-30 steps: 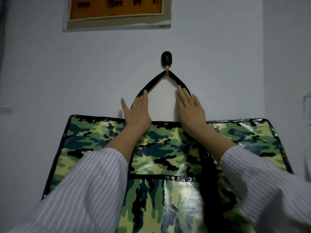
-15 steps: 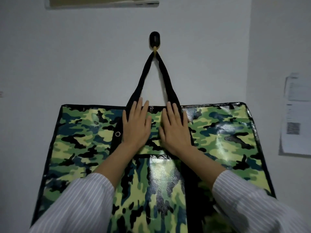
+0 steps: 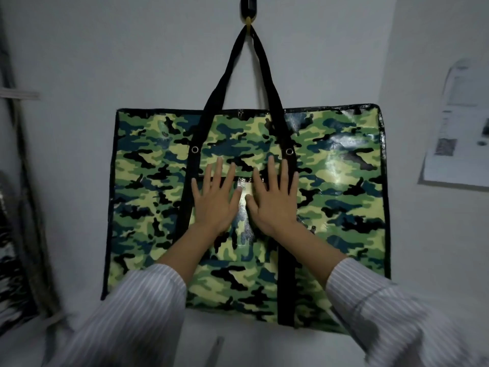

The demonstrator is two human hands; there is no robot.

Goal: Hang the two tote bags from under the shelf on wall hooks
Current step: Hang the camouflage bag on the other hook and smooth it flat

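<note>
A large glossy green camouflage tote bag [image 3: 338, 186] with black trim hangs flat against the white wall. Its black handles [image 3: 230, 64] run up to a black wall hook [image 3: 248, 7] at the top of the view. My left hand [image 3: 215, 198] and my right hand [image 3: 274, 198] lie flat side by side on the middle of the bag's front, fingers spread and pointing up, holding nothing. A second tote bag cannot be made out.
A printed paper sheet [image 3: 460, 133] is stuck on the side wall at the right. At the left edge stands a dark, blurred upright frame [image 3: 23, 207] with something shiny and dark behind it. The white wall continues below the bag.
Both hands have slid down from the handles and top edge to the middle of the bag's front. The view has tilted downward, so the hook now sits at the top edge.
</note>
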